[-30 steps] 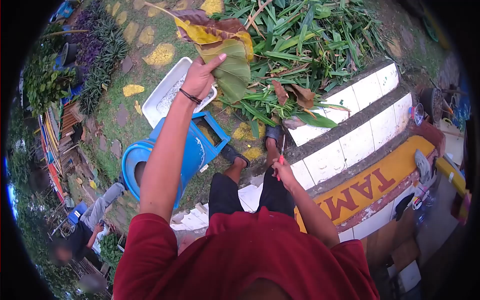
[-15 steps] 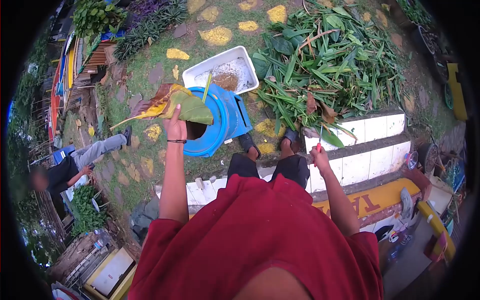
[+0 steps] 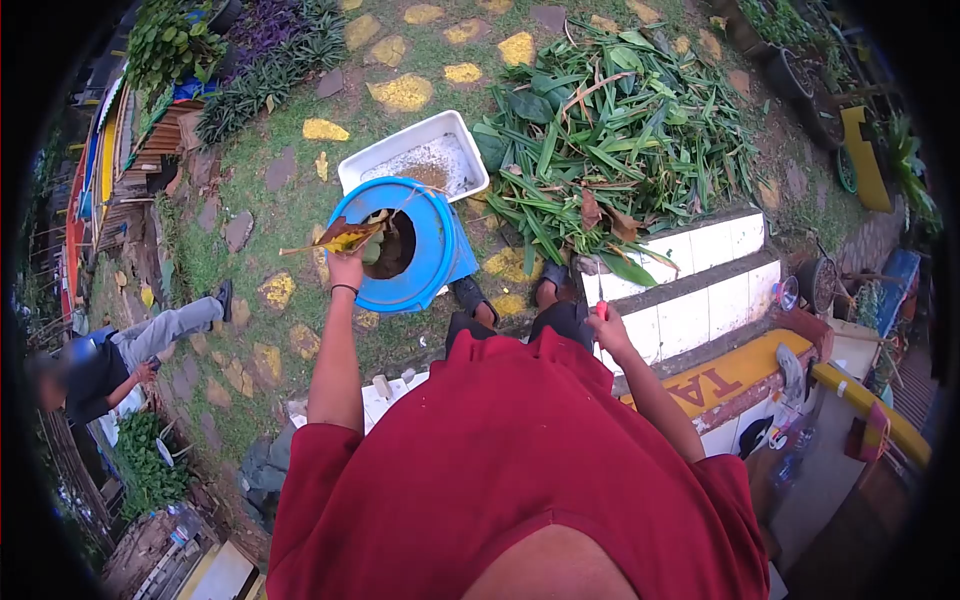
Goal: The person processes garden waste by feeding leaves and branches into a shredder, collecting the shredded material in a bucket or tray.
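Note:
My left hand is closed on a large yellow-and-brown leaf at the left rim of a blue container with a round opening. Part of the leaf reaches over the dark hole, where greenish leaf parts show; how far down they go is hidden. In my right hand is a red-handled knife, its thin blade pointing away from me above the white tiled step. Near its tip lies a broad green leaf.
Behind the blue container sits a white tub with brown bits inside. A big heap of cut green leaves lies beyond the steps. Yellow stepping stones dot the grass. At the left, another person holds a dark object.
My left hand has brought the leaf down to the container's opening, and the leaf is now bunched and partly over the hole. My right hand still holds the knife. The view has shifted.

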`<control>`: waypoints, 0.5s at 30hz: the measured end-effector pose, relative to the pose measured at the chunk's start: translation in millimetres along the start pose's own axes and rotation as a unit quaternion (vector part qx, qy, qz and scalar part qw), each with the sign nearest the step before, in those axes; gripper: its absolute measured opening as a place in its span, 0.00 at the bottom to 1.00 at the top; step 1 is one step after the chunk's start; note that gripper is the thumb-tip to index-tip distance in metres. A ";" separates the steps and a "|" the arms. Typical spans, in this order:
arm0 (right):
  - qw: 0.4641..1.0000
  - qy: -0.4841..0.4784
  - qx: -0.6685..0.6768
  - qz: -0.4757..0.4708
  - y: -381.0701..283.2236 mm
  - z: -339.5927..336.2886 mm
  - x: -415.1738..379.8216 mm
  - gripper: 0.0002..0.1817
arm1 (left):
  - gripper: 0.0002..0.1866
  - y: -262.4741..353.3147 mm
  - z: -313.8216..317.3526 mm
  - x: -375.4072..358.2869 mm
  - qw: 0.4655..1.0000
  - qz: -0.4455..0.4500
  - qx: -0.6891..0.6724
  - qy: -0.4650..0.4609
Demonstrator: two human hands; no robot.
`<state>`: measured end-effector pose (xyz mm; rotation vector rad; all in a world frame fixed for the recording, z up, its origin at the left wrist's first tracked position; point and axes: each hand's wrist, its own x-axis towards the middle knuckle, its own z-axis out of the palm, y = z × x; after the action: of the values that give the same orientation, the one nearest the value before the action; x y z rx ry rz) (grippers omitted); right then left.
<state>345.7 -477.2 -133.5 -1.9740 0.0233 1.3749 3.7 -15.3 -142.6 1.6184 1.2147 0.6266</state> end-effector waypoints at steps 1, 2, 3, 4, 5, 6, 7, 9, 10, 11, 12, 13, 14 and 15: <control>1.000 0.001 0.011 0.013 -0.8 3.4 -11.7 0.20 | 0.25 -0.4 0.2 0.9 0.998 -0.033 0.024 -0.037; 1.000 0.004 0.020 0.011 4.5 6.7 -19.7 0.19 | 0.25 0.9 -1.0 -2.3 0.999 -0.032 0.021 -0.036; 0.999 0.008 0.031 0.008 8.8 9.8 -25.9 0.19 | 0.25 2.7 0.0 -3.7 0.994 -0.045 0.038 -0.091; 1.000 0.010 0.029 0.004 12.4 12.1 -31.6 0.19 | 0.25 4.4 0.8 -6.2 0.986 -0.058 0.056 -0.144; 1.000 0.013 0.025 0.004 17.6 13.8 -35.0 0.19 | 0.25 7.3 0.3 -9.7 0.975 -0.070 0.074 -0.195; 1.000 0.016 0.021 0.003 21.1 15.1 -35.9 0.19 | 0.29 10.0 1.5 -13.8 0.975 -0.075 0.067 -0.200; 1.000 0.018 0.019 0.000 25.7 15.8 -36.8 0.19 | 0.29 12.5 3.2 -17.7 0.975 -0.073 0.064 -0.198; 0.999 0.032 0.026 -0.008 33.2 17.9 -40.4 0.22 | 0.33 27.7 3.5 -26.5 0.961 -0.099 0.056 -0.251; 0.999 0.034 0.026 -0.010 35.3 16.7 -39.7 0.22 | 0.37 37.0 1.9 -30.3 0.957 -0.096 0.057 -0.266; 0.999 0.035 0.009 -0.014 34.8 15.2 -39.5 0.21 | 0.37 41.6 0.7 -29.8 0.958 -0.093 0.057 -0.266; 0.999 0.034 -0.008 -0.017 35.8 16.1 -40.0 0.21 | 0.38 45.8 -1.5 -30.7 0.963 -0.082 0.049 -0.252; 0.999 0.035 -0.007 -0.018 37.0 17.0 -40.6 0.21 | 0.38 49.7 -3.9 -31.8 0.968 -0.072 0.041 -0.238; 0.999 0.038 -0.002 -0.005 32.7 16.5 -41.0 0.20 | 0.40 50.7 -6.1 -29.2 0.970 -0.072 0.054 -0.224; 0.999 0.040 0.003 0.009 28.4 17.3 -40.8 0.19 | 0.40 51.3 -7.4 -27.2 0.971 -0.070 0.054 -0.223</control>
<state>302.8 -503.7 -118.3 -2.0276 0.0819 1.3038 8.7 -38.5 -89.1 1.6329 1.0255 0.0957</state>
